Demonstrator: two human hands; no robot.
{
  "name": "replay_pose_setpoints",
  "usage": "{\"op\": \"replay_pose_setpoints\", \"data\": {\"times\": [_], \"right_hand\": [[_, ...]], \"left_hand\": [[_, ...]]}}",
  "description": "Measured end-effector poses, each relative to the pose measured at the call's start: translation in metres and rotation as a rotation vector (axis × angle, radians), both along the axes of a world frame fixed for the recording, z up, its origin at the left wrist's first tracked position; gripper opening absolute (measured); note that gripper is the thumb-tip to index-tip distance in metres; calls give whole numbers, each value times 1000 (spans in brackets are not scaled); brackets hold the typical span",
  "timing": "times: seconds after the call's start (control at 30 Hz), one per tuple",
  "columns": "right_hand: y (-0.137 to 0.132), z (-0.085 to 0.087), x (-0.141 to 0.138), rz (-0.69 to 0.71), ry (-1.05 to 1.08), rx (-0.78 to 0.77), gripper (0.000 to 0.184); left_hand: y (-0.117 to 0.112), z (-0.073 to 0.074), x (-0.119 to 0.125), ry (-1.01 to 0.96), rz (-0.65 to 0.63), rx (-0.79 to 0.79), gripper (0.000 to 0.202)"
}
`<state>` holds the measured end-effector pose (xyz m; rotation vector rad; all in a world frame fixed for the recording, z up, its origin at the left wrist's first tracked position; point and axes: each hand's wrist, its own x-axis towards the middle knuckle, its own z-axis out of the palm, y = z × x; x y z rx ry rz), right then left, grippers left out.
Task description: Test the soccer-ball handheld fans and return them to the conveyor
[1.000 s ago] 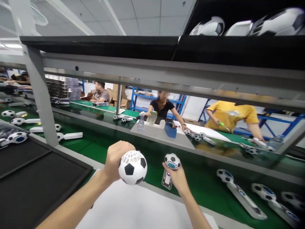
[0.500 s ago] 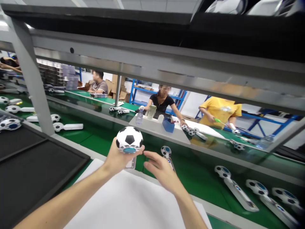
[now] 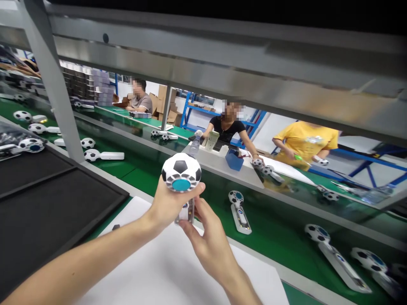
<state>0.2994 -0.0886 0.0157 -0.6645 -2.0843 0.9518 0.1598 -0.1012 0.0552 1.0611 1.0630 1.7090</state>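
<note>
Green conveyor surface runs slantwise past a grey metal rail, with similar ball-headed devices lying along it to left and right. A white paper-like sheet lies on the near side of that rail, and shallow black trays fill the left. Grey metal beams cross overhead; beyond, co-workers are at a far bench before blue metal shelving and brown cardboard boxes.

Print on a yellow shirt is too blurred to read, as are small marks on the held handle.

That white-and-black football-patterned plastic device is held in the air above the sheet's far edge. Its ball is uppermost, its teal disc faces the wearer, and its long axis is roughly upright, the handle pointing down. The left hand wraps it just below the ball; the right hand pinches the handle's lower end.
</note>
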Motion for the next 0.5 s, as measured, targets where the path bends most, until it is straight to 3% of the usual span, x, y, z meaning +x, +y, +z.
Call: {"op": "replay_pose_setpoints", "data": {"times": [0.3,0.37,0.43,0.5], "right_hand": [[1,-11,-6,-94,31,-38,16],[5,-13,-8,-62,70,-149,28],[15,-17,-8,-8,148,-308,49],[30,-26,-4,-40,247,-418,72]], "left_hand": [[11,-17,6,21,9,-16,32],[19,-20,4,148,18,-37,34],[30,-24,0,280,3,-50,35],[43,-32,-8,394,-22,-50,36]]}}
